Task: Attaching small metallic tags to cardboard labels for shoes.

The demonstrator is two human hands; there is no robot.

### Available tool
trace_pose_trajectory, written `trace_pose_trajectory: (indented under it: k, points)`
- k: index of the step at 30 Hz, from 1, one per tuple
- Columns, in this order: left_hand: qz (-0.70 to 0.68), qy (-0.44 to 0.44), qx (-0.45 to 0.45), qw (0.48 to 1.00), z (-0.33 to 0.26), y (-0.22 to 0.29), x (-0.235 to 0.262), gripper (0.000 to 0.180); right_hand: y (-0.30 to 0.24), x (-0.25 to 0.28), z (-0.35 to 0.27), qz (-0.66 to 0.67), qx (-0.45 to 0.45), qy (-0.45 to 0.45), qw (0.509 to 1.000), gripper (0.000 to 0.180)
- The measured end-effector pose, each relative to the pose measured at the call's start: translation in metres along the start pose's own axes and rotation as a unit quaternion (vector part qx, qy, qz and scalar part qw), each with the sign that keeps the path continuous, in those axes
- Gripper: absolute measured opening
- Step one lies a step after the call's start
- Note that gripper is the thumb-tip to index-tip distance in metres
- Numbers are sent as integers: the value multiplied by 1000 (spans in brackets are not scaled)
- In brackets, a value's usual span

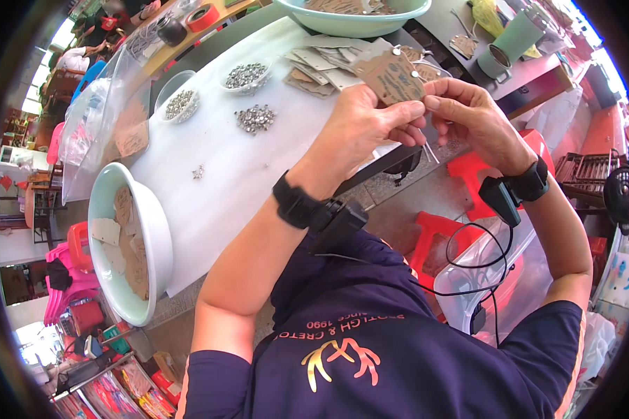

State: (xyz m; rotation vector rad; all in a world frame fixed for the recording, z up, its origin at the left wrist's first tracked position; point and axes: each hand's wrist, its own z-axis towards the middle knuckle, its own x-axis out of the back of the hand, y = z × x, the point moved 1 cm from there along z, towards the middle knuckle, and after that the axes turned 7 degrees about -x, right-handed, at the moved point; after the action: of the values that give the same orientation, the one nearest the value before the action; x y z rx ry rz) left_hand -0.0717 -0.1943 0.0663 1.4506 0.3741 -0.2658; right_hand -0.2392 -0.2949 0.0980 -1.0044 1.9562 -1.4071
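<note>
A brown cardboard tag (388,75) is held up over the table's right edge, its lower edge gripped between the thumb and fingers of my left hand (377,119). White cord (432,152) hangs below my fingers, and more of it loops beside the tag. My right hand (479,115) pinches at the tag's lower right corner; the cord appears to be in its fingertips, though the fingers partly hide it. Just behind the tag lies a stack of cardboard pieces (314,66). Small silver metal pieces form a loose pile (256,119) left of my left hand.
Two clear tubs, one round (247,75) and one nearby (180,105), hold silver pieces. A white basin (162,237) with cardboard stands at left, a pale green basin (360,26) at the far side. A metal cup (494,64) sits far right. Red stools (433,241) stand below.
</note>
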Motion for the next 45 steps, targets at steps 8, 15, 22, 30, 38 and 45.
trace_pose_trajectory:
  k: [8, 15, 22, 30, 38, 45]
  points:
    - [2, -118, 94, 989, 49, -53, -17, 27, 51, 52, -16, 124, -80, 44, 988, 24]
    - [75, -139, 175, 972, 67, -60, -14, 36, 78, 59, -13, 196, -85, 61, 975, 23]
    - [377, 14, -26, 926, 63, -62, -18, 87, 81, 53, -14, 231, -60, 86, 967, 28]
    - [527, 75, -313, 787, 41, -60, -41, 47, 79, 46, -18, 248, -34, 87, 964, 30]
    - [548, 41, -380, 744, 33, -73, -47, 10, 93, 49, -17, 254, -40, 100, 961, 28]
    - [583, -25, -390, 712, 30, -88, -50, 6, 107, 51, -23, 241, -71, 135, 959, 26]
